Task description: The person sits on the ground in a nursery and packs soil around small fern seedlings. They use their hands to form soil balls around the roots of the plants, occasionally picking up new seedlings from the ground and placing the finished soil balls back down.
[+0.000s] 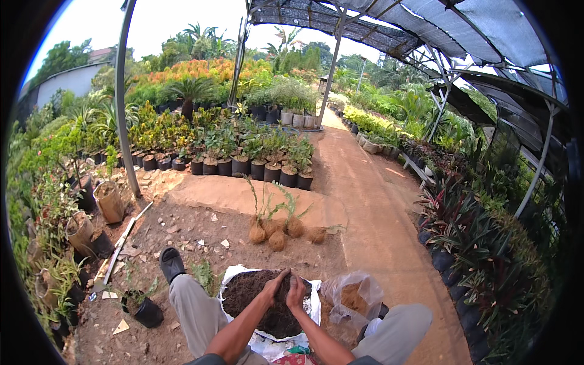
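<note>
Both my hands are together over a white sack [315,310] filled with dark soil [246,292]. My left hand [273,286] and my right hand [296,290] cup a clump of dark soil [284,287] between them, their fingertips nearly meeting. To the right of the sack, a clear plastic bag [335,299] holds brown fibre [355,297]. Beyond the sack, several fibre-wrapped root balls [277,240] lie grouped on the ground, some with green fern-like shoots [290,205].
A black plant bag [148,313] leans at the lower left, near broken tile pieces [121,326]. Pale strips [119,246] lie beside a metal post [124,100]. Potted plants [271,172] stand ahead; purple-leaved plants [474,242] line the right side of the path [388,219].
</note>
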Action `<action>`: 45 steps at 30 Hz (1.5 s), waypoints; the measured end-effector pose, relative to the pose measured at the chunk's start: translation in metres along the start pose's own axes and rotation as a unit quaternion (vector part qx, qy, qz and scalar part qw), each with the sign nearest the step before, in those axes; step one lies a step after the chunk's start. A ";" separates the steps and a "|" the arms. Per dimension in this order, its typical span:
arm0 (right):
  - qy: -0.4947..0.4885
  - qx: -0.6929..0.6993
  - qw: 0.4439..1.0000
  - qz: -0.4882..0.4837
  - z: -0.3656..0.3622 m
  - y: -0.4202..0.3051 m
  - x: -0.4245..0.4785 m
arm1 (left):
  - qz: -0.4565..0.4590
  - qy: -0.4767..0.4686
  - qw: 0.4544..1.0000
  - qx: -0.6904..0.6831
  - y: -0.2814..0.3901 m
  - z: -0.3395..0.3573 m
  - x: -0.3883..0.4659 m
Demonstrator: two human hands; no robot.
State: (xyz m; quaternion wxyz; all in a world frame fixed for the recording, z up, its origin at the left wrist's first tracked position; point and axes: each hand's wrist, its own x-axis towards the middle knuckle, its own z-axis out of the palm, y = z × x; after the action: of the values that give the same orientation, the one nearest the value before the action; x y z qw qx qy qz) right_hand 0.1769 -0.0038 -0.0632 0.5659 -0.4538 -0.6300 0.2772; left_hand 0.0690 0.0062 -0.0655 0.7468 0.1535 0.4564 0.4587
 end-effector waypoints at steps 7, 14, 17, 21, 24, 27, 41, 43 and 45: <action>-0.010 0.016 0.999 0.051 0.010 -0.017 0.005 | 0.027 0.060 0.997 0.038 0.009 -0.010 0.004; 0.044 -0.064 0.995 -0.061 0.011 -0.012 0.011 | 0.078 -0.005 0.997 -0.010 0.004 -0.003 0.004; 0.024 -0.060 0.997 -0.032 0.007 -0.009 0.016 | 0.072 0.001 0.997 -0.006 0.008 0.003 0.000; 0.014 -0.051 0.999 0.008 0.011 -0.019 0.016 | 0.100 0.038 0.994 0.014 0.014 0.006 -0.015; 0.068 -0.022 0.997 0.004 0.013 -0.032 0.016 | 0.098 0.080 0.991 0.032 0.015 0.004 -0.009; 0.072 -0.027 0.997 0.012 0.010 -0.036 0.014 | 0.102 0.073 0.992 0.017 0.013 0.000 0.001; 0.119 -0.008 0.989 -0.082 0.009 -0.006 -0.004 | 0.067 0.111 0.991 0.034 -0.007 0.011 0.003; 0.124 0.037 0.990 -0.058 0.013 -0.011 0.001 | 0.105 0.102 0.988 0.049 -0.014 -0.005 0.007; 0.119 0.069 0.990 -0.034 0.011 -0.006 0.010 | 0.102 0.112 0.986 0.070 -0.006 -0.001 0.008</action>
State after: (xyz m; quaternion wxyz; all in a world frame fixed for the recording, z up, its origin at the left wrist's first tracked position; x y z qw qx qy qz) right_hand 0.1656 0.0040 -0.0559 0.6761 -0.4218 -0.5527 0.2440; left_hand 0.0728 0.0099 -0.0740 0.6277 0.1990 0.5501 0.5136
